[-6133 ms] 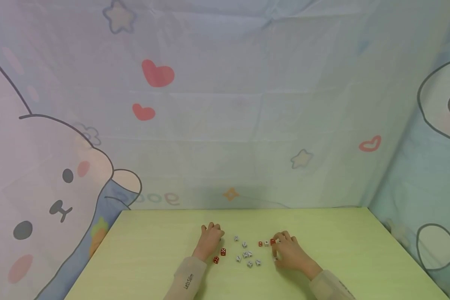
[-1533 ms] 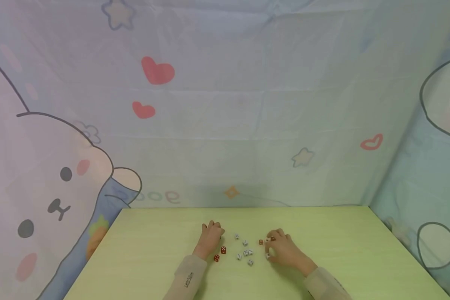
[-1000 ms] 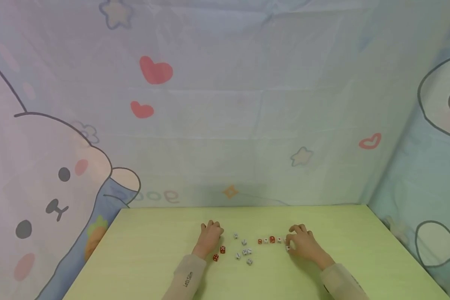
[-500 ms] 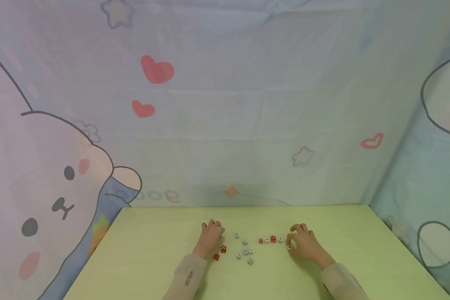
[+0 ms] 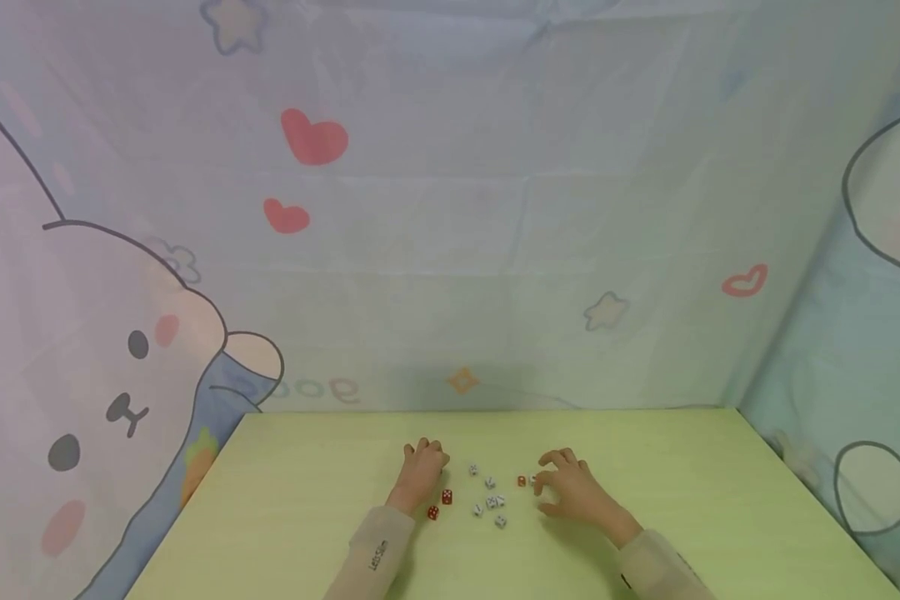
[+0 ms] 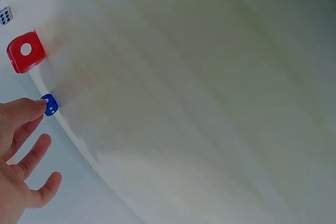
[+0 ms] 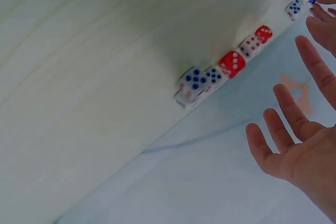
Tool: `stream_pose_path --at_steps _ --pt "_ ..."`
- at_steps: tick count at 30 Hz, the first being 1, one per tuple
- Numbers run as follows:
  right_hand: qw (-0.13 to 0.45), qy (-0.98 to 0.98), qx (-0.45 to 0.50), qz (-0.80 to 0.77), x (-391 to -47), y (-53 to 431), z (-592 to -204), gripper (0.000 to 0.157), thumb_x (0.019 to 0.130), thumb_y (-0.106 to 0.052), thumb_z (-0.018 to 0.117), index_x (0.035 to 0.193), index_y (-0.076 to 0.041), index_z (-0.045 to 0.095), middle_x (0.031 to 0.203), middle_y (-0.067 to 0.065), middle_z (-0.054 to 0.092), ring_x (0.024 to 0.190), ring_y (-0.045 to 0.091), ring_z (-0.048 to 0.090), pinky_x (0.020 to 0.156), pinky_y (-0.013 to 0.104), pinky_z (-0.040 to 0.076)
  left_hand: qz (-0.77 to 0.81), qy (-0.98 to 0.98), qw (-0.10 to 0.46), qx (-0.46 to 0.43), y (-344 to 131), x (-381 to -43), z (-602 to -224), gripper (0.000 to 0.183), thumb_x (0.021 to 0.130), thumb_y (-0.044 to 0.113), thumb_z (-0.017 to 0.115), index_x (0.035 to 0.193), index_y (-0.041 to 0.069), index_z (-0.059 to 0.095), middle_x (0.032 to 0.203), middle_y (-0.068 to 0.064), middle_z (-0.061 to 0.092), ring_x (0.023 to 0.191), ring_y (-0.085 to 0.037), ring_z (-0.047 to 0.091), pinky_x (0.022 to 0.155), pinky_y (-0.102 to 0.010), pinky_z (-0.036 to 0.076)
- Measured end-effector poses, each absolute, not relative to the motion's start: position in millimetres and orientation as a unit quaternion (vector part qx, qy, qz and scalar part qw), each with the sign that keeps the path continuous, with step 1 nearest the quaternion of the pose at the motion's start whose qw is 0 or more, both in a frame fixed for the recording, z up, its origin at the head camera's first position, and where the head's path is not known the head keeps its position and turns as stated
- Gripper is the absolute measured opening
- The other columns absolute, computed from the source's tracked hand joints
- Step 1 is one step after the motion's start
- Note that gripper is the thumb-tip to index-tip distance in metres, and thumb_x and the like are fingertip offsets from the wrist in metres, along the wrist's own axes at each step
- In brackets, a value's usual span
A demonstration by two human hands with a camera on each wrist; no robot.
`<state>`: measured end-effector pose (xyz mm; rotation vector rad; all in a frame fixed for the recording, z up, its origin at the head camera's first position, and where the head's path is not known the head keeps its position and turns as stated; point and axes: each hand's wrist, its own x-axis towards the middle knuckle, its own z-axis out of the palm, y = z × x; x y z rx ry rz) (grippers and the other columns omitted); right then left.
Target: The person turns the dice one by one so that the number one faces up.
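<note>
My left hand (image 5: pixel 420 473) rests at the left of the dice and pinches a small blue die (image 6: pixel 50 105) between thumb and forefinger. A larger red die (image 6: pixel 26 52) lies close by in the left wrist view. My right hand (image 5: pixel 576 493) is above the table, fingers spread, nothing in them. It covers most of a row of dice in the head view. The right wrist view shows that row: a small red die (image 7: pixel 263 33), a white die (image 7: pixel 250 45), a larger red die (image 7: pixel 232 63), another white die (image 7: pixel 212 76), and a larger white die (image 7: pixel 192 81) at the end.
Several loose white dice (image 5: pixel 492 502) lie between my hands. Two red dice, one (image 5: pixel 447 497) slightly larger than the other (image 5: pixel 432 512), sit beside my left wrist. The pale table (image 5: pixel 315 467) ends at a printed cloth backdrop (image 5: pixel 420 275).
My right hand carried a white die rightward to the row's right end, let go of it and came back left with its fingers spread. The left hand stays in place.
</note>
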<state>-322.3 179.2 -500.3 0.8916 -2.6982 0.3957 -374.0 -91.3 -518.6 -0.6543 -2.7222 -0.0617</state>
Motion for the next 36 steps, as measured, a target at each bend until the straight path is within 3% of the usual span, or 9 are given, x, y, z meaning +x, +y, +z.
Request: stream_pose_path --at_steps 10,17,26,36 --pt "0.106 -0.912 0.371 0.139 -313 144 -494 0.018 0.069 -0.017 0.074 0.085 -0.019 0.066 0.115 0.016 0.05 0.104 0.032 0.042 0.077 0.049 0.037 -0.024 -0.959 0.168 -0.226 -91 -373 -518 0.012 0.08 0.007 0.059 0.079 0.011 0.07 0.077 -0.002 0.057 0.074 -0.018 0.045 0.069 -0.041 0.038" --pt "0.086 -0.915 0.378 0.116 -317 134 -503 0.019 0.069 -0.024 0.073 0.088 -0.025 0.068 0.116 0.013 0.052 0.107 0.03 0.041 0.078 0.048 0.037 -0.03 -0.961 0.161 -0.225 -90 -372 -516 0.012 0.08 0.006 0.059 0.078 0.011 0.069 0.076 -0.002 0.056 0.073 -0.017 0.043 0.068 -0.039 0.035" --pt "0.08 -0.921 0.368 0.097 -322 136 -514 0.014 0.071 -0.026 0.071 0.084 -0.028 0.068 0.116 0.011 0.052 0.108 0.028 0.04 0.078 0.046 0.038 -0.037 -0.96 0.165 -0.225 -90 -374 -517 0.012 0.08 0.005 0.059 0.075 0.01 0.068 0.074 -0.002 0.055 0.071 -0.017 0.042 0.067 -0.039 0.035" --pt "0.09 -0.923 0.357 0.115 -319 153 -510 0.011 0.071 -0.024 0.072 0.08 -0.023 0.066 0.11 0.011 0.053 0.104 0.029 0.041 0.075 0.047 0.037 -0.017 -0.958 0.173 -0.227 -90 -375 -518 0.012 0.08 0.006 0.059 0.076 0.011 0.069 0.076 -0.003 0.056 0.073 -0.019 0.045 0.067 -0.041 0.037"
